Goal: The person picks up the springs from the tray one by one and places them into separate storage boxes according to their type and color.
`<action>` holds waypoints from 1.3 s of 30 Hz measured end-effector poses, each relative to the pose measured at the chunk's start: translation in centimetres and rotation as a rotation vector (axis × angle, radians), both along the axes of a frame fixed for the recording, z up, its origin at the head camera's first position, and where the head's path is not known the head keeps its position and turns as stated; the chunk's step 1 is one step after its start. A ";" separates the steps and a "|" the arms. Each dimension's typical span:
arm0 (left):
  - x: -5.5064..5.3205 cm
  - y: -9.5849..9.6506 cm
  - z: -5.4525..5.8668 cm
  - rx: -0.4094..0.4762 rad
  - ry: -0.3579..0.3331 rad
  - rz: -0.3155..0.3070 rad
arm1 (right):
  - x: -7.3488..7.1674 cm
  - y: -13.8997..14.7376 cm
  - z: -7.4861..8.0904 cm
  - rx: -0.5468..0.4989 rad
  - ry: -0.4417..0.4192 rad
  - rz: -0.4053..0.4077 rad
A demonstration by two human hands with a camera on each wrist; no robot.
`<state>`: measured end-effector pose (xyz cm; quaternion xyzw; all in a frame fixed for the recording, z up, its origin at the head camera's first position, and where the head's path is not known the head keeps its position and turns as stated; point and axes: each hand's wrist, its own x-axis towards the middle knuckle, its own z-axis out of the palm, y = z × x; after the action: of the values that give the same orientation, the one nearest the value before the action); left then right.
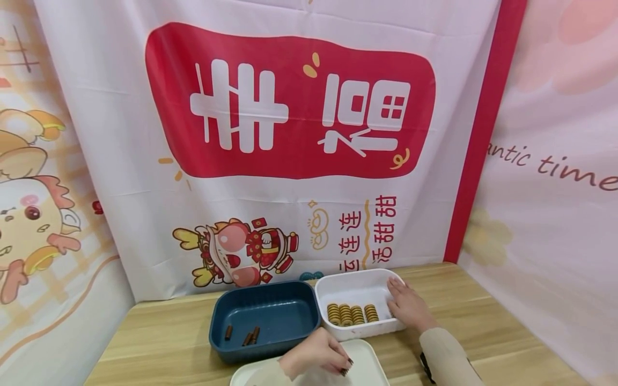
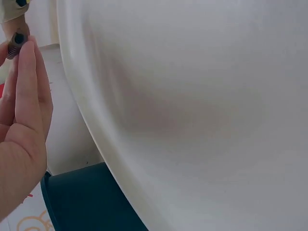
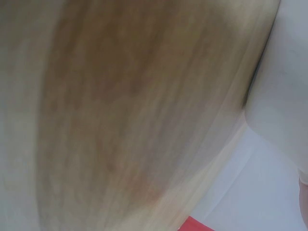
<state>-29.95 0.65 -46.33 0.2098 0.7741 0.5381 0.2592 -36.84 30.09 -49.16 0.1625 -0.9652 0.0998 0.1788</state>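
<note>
My left hand (image 1: 321, 354) is above the cream tray (image 1: 369, 356). Its thumb and fingertips pinch a small dark ribbed tube-like piece (image 2: 18, 41), seen at the upper left of the left wrist view. Over at the right end of the white bin (image 1: 347, 332), my right hand (image 1: 410, 305) rests across the rim with its fingers extended. Several round biscuits (image 1: 345, 315) stand in short stacks along the bin's near side, left of that hand. The right wrist view shows mostly the bin's outer wall (image 3: 281, 82) and the tabletop.
A dark blue bin (image 1: 267, 351) stands directly left of the white one, with several short brown sticks (image 1: 252, 336) on its floor. Both bins stand on a wood-grain table (image 1: 159, 338). Behind them hangs a printed cloth (image 1: 140, 246); further cloths close in both sides.
</note>
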 end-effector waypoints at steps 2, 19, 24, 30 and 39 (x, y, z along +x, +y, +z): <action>0.1 0.0 0.2 0.011 -0.057 0.012 | 0.0 0.0 0.0 0.002 -0.003 0.002; -0.4 -1.5 2.5 0.089 -0.212 0.093 | 0.3 -0.1 0.4 -0.013 -0.009 0.008; -1.2 -2.8 3.3 0.099 -0.223 0.205 | 0.2 -0.1 0.2 -0.011 -0.003 0.014; -2.4 -4.5 4.5 0.127 -0.204 0.288 | 0.2 -0.1 0.1 -0.020 0.013 0.019; -3.7 -6.8 4.8 0.115 -0.135 0.389 | 0.2 -0.1 0.2 -0.025 0.000 0.006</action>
<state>-33.67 -6.10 -41.58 0.0341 0.7489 0.6342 0.1893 -36.62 30.00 -49.00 0.1630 -0.9635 0.1121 0.1805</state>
